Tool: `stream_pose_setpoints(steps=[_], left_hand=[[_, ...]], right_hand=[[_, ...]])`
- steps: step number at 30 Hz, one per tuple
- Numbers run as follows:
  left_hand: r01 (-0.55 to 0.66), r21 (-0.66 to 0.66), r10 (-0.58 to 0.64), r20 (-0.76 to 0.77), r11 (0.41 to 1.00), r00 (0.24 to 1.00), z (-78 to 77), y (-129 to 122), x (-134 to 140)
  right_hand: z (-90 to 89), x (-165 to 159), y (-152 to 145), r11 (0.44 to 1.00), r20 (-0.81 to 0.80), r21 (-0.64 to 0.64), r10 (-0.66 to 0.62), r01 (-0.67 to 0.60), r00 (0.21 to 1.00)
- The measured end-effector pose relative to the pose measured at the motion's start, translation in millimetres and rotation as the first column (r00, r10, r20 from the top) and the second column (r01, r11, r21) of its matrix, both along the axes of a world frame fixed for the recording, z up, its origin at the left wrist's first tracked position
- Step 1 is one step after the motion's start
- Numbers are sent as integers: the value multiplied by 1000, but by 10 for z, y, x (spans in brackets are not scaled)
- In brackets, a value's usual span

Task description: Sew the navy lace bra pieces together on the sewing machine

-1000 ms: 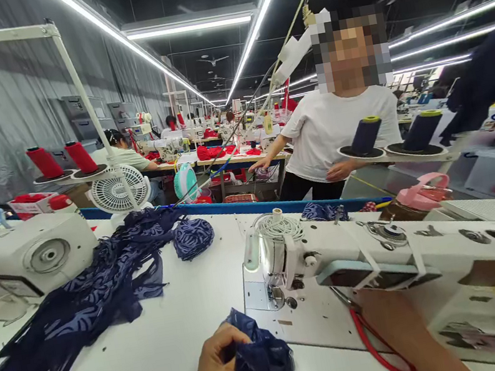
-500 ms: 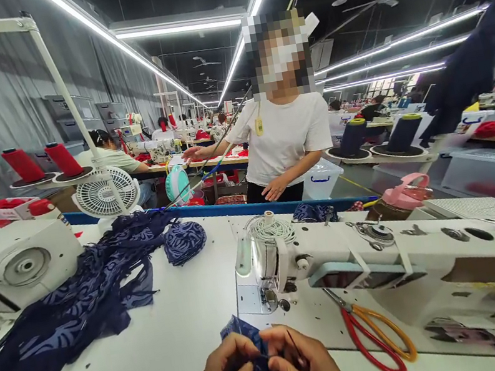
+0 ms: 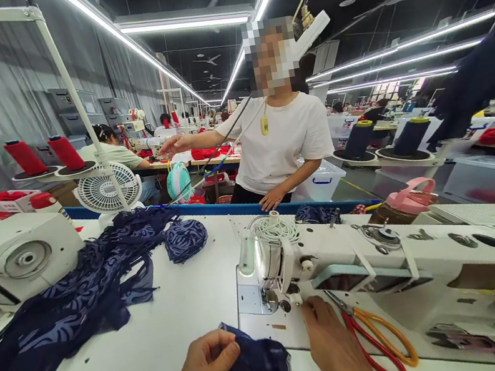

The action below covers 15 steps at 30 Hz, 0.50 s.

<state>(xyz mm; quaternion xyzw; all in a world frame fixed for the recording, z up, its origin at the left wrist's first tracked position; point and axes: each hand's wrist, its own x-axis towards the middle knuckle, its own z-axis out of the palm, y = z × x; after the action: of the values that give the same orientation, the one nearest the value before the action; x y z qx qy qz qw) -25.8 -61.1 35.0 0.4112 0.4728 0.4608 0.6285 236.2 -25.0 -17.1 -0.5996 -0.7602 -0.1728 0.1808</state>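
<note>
My left hand (image 3: 206, 366) pinches the edge of a navy patterned fabric piece (image 3: 250, 369) between thumb and fingers. This cloth hangs down over the table's near edge. My right hand (image 3: 333, 339) is off the cloth, back uppermost, on the bed of the sewing machine (image 3: 262, 271) just right of the needle area. Its fingers bend forward and down, and their tips are hidden, so I cannot see whether they hold anything. Close to its right side lie scissors (image 3: 382, 340) with red and orange handles.
Navy fabric strips (image 3: 72, 303) and a rolled bundle (image 3: 186, 239) lie left on the white table (image 3: 190, 296). A second machine (image 3: 17, 256) stands far left. A phone (image 3: 348, 276) is strapped to my machine. Across the table stands a person in a white shirt (image 3: 282, 141).
My right hand has let go of the fabric and moved forward and right to the machine bed. My left hand keeps the cloth. The person opposite has extended an arm farther left.
</note>
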Motion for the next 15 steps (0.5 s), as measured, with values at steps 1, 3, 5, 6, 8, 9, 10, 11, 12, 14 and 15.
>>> stream_pose_setpoints(steps=[1,3,5,6,8,9,10,11,12,14,15], left_hand=[[-43,-19,43,13,999,999,143,49,-99],[-196,31,197,-37,980,980,493,157,-338],[-416,245,457,-146,876,877,838,241,-552],[-435,356,525,-213,827,824,968,261,-616],[-299,466,493,-376,833,785,1077,245,-619],[-183,455,406,-462,872,788,1042,213,-559],[-81,413,307,-520,907,797,951,174,-466],[34,329,162,-548,944,821,813,132,-355],[113,243,39,-546,964,837,643,94,-238],[192,111,-122,-454,975,883,279,39,-34],[198,80,-151,-399,977,905,117,24,41]], right_hand=[[-43,29,36,999,74,35,-28,26,997],[-73,72,65,997,121,59,-51,44,991],[-48,147,35,998,147,66,-34,25,989],[-27,214,2,997,171,72,-18,5,985],[4,419,-90,997,213,82,-15,-2,977],[7,547,-143,996,219,83,-39,21,975],[1,683,-196,994,208,78,-91,76,974],[-12,815,-248,991,192,60,-133,123,972],[-27,934,-297,985,172,34,-170,166,970],[-43,1104,-383,977,122,-47,-203,210,972],[-37,1149,-417,972,93,-95,-204,213,975]])
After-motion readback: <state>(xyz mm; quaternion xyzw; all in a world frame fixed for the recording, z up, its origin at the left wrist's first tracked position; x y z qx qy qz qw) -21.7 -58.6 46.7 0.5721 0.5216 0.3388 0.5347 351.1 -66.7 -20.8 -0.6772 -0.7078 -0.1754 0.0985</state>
